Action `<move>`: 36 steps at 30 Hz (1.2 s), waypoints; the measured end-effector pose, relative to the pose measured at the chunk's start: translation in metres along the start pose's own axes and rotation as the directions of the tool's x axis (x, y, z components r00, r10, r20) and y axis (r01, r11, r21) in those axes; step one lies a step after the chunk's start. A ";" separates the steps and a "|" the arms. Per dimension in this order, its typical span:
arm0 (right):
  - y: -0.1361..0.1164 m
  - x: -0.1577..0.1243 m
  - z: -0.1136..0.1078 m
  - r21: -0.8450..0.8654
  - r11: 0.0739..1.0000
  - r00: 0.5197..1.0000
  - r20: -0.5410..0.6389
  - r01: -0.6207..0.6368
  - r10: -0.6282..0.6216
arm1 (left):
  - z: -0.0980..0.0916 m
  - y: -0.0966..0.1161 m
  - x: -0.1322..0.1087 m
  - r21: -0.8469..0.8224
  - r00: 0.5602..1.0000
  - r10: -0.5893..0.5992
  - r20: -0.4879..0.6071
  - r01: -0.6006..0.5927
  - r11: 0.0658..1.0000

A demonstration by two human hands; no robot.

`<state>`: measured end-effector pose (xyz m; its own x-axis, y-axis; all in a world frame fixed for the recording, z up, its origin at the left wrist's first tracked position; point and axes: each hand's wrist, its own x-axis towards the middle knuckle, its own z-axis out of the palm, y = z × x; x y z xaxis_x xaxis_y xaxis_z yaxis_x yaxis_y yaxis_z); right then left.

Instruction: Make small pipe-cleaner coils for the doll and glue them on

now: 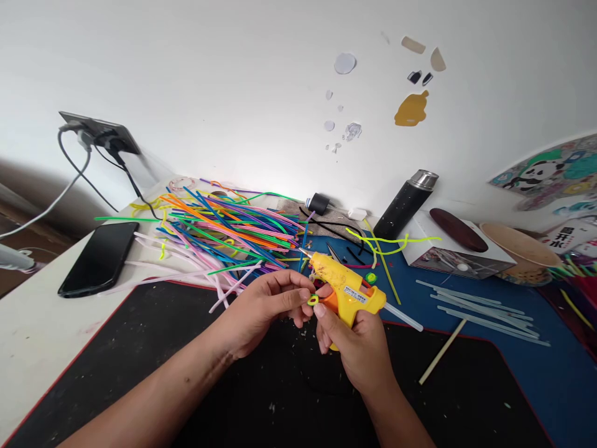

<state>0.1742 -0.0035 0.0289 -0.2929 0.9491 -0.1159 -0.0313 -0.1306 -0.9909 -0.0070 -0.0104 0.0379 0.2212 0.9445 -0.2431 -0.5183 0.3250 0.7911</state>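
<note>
My left hand (275,300) pinches a small yellow-green pipe-cleaner ring (313,300) between thumb and fingertips. Wrapped around the handle of a yellow hot glue gun (342,283) is my right hand (357,345), its thumb and forefinger tip also close to the ring; whether they touch it I cannot tell. The gun's nozzle points up and left, above the ring, and a clear glue stick (405,318) juts from its back end. Both hands are above a black mat (275,398). Beyond them lies a large loose pile of coloured pipe cleaners (233,224).
A black phone (105,258) lies at the left. At the right are several glue sticks (489,311), a wooden stick (442,353), a white box (459,246) and a bowl (520,252). A black thermos (405,202) leans near the wall. Cables (77,155) hang from a wall socket.
</note>
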 end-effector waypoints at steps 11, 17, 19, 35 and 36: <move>0.005 0.002 -0.005 0.000 1.000 1.000 0.018 0.008 -0.008 | 0.003 0.002 -0.001 0.062 0.992 0.111 0.053 -0.115 0.991; 0.002 0.001 -0.002 -0.010 1.000 1.000 -0.014 0.014 -0.014 | 0.004 0.002 -0.001 0.083 0.988 0.148 0.050 -0.152 0.985; 0.000 0.000 -0.001 -0.009 1.000 0.999 -0.037 0.015 -0.015 | 0.005 0.002 -0.002 0.090 0.988 0.149 0.049 -0.153 0.984; 0.003 0.003 -0.005 -0.030 1.000 1.000 0.025 0.001 0.000 | 0.003 0.001 -0.001 0.067 0.988 0.153 0.038 -0.155 0.986; 0.003 0.002 -0.004 -0.032 0.999 1.000 0.026 0.000 0.001 | 0.004 0.001 -0.001 0.058 0.986 0.161 0.046 -0.163 0.985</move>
<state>0.1775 -0.0004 0.0257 -0.3176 0.9412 -0.1153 -0.0002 -0.1217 -0.9926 -0.0047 -0.0116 0.0415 0.1730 0.9811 -0.0866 -0.4988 0.1631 0.8512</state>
